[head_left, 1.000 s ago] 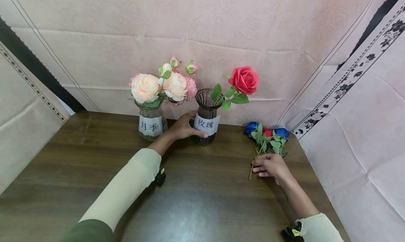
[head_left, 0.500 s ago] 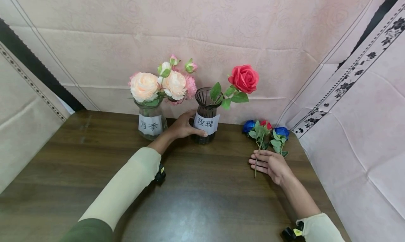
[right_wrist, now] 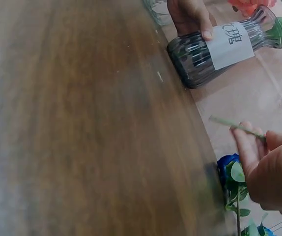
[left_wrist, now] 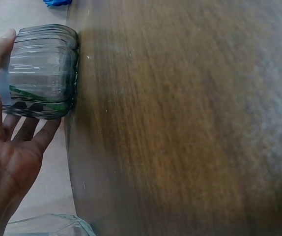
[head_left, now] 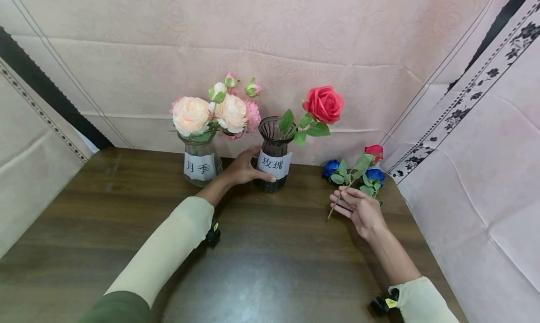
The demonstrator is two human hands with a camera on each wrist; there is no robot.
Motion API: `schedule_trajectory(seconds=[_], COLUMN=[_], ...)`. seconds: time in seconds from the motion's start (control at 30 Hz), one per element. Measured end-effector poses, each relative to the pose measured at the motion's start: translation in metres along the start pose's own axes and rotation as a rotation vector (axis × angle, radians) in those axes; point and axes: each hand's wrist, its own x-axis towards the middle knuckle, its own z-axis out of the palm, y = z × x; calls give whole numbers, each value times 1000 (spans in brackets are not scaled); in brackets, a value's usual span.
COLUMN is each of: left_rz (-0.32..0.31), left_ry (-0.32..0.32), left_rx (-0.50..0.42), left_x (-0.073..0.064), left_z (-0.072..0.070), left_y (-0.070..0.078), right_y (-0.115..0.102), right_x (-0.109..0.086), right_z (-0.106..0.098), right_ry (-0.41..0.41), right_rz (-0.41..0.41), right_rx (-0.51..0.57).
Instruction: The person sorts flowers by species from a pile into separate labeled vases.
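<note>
My left hand (head_left: 245, 169) grips the lower part of a dark ribbed glass vase (head_left: 276, 148), thumb across the front and fingers behind. A paper label with Chinese characters is stuck on this vase, and one red rose (head_left: 324, 104) leans out to its right. Between thumb and fingers of my right hand (head_left: 366, 214) is the green stem of another red rose (head_left: 374, 151). Its bloom points up and away, and the stem end (right_wrist: 222, 121) sticks out past the fingertips. Two blue roses, one on the left (head_left: 331, 168) and one on the right (head_left: 375, 175), lie behind that hand.
Left of the dark vase stands a clear glass vase (head_left: 201, 147), also labelled, filled with peach and pink flowers (head_left: 231, 113). Both vases are near the back edge of the brown wooden table (head_left: 253, 262). Pale cloth (head_left: 270, 27) hangs behind and along the sides.
My right hand has raised the red rose from among the blue ones. Its bloom has swung up and to the right. My left hand stays on the dark vase.
</note>
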Motion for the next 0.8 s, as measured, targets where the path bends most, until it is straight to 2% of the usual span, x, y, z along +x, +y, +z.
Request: schedule_trajectory(seconds=[0.43,0.57,0.8], left_rz=[-4,-12,-20], left_ry=[-7,-12,0], left_rx=[-21,-24,-20], left_x=[0,0,-1], left_z=[0,0,0], left_y=[4,4,3], right_y=[-16,-24,-39], right_x=[17,21,26], right_z=[28,42,74], right_ry=[10,6,0], right_rz=[-192,-221,-276], right_rx=[92,124,110])
